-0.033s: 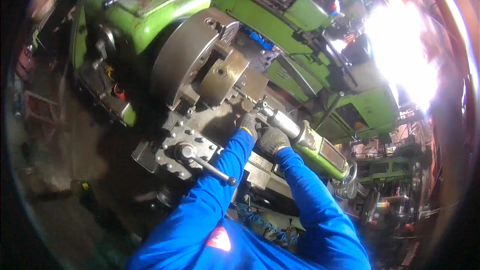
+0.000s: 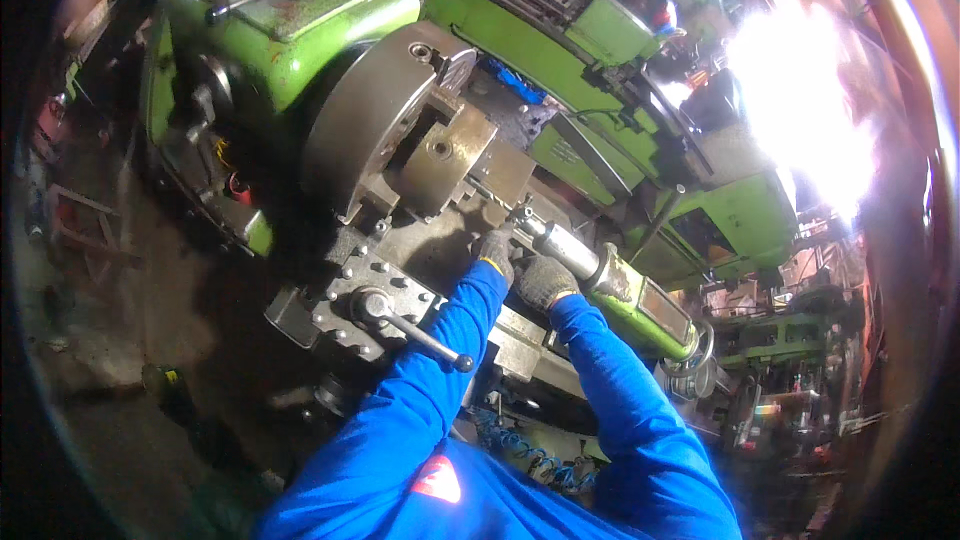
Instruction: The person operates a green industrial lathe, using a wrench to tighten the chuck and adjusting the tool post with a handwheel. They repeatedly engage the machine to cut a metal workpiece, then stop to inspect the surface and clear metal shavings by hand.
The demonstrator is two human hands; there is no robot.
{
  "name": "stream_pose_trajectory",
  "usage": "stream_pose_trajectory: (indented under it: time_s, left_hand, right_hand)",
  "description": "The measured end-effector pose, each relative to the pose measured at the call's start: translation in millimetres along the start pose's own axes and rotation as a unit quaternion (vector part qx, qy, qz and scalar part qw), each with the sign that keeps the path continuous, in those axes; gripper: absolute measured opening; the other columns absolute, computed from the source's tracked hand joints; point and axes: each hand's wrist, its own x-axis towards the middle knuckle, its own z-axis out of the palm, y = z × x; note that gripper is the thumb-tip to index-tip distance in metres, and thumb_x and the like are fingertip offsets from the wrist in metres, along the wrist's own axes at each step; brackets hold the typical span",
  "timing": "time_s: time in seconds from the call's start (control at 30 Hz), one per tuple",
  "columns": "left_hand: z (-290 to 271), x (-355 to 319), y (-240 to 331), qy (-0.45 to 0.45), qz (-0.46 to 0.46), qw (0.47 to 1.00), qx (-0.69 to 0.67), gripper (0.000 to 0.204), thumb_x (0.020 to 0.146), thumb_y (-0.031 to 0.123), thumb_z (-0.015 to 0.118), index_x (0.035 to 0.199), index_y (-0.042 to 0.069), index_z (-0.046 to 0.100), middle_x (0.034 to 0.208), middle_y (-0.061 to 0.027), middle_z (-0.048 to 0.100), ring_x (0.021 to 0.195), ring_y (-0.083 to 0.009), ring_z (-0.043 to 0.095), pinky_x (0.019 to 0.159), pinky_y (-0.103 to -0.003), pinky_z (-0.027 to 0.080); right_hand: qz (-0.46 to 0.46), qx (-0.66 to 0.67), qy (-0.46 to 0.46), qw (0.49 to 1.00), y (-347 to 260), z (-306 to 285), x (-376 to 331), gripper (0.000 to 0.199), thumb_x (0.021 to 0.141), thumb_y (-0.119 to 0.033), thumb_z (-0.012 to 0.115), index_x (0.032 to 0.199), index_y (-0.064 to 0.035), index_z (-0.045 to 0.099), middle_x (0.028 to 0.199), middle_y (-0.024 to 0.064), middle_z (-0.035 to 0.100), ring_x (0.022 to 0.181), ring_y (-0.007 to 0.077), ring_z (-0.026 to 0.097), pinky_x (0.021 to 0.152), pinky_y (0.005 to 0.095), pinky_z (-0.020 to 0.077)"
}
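Both my hands wear grey gloves and meet just below the drill chuck of a green lathe. My left hand is by the chuck's near side, its fingers curled. To its right, my right hand is also closed, below the bright tailstock quill. What either hand grips is hidden behind the gloves. From the drill chuck a thin drill bit points toward a metal block clamped in the large lathe chuck. The green tailstock carries the quill.
A tool post with a lever stands beside my left forearm. Loose tools lie on the green headstock. A handwheel sits at the tailstock's end. Another green machine stands behind, with a bright light at the upper right.
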Motion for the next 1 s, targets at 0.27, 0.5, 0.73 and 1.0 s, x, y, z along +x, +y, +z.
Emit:
stream_pose_trajectory:
  time_s: [0.27, 0.5, 0.73, 1.0]
  left_hand:
    - [-45, -51, -24, 0.142, 0.322, 0.923, 0.157, 0.036, 0.095, 0.030, 0.066, 0.116, 0.000, 0.064, 0.102, -0.0126, 0.065, 0.101, -0.0240, 0.060, 0.090, -0.038, 0.051]
    - [-54, -215, -17, 0.055, 0.484, 0.623, 0.612, 0.025, 0.097, 0.018, 0.067, 0.117, 0.003, 0.064, 0.113, -0.0191, 0.065, 0.109, -0.0376, 0.063, 0.097, -0.047, 0.050]
    - [-72, -215, -21, 0.036, 0.396, 0.358, 0.845, 0.032, 0.095, 0.029, 0.065, 0.115, 0.004, 0.066, 0.115, -0.0195, 0.065, 0.113, -0.0395, 0.060, 0.101, -0.053, 0.045]
    - [-74, -204, -30, 0.052, 0.392, 0.280, 0.875, 0.036, 0.092, 0.033, 0.067, 0.114, 0.004, 0.066, 0.118, -0.0196, 0.065, 0.120, -0.0397, 0.057, 0.109, -0.054, 0.039]
  right_hand:
    - [-0.031, 0.002, 0.088, 0.996, -14, 1, -12, 0.033, 0.094, -0.034, 0.061, 0.118, -0.0150, 0.074, 0.114, 0.0183, 0.074, 0.107, 0.0377, 0.070, 0.090, 0.0495, 0.0552]
    - [-0.106, 0.039, 0.183, 0.977, -1, 40, 4, 0.024, 0.094, -0.014, 0.056, 0.111, -0.0026, 0.069, 0.107, 0.0213, 0.073, 0.097, 0.0387, 0.073, 0.079, 0.0501, 0.0593]
    - [-0.113, 0.124, 0.180, 0.969, 5, 45, 12, 0.026, 0.094, -0.013, 0.056, 0.106, 0.0020, 0.073, 0.108, 0.0226, 0.074, 0.097, 0.0392, 0.074, 0.079, 0.0489, 0.0597]
    - [-0.172, 0.131, 0.046, 0.975, 21, 84, 14, 0.031, 0.095, -0.027, 0.060, 0.112, -0.0065, 0.075, 0.111, 0.0200, 0.075, 0.106, 0.0378, 0.072, 0.090, 0.0531, 0.0554]
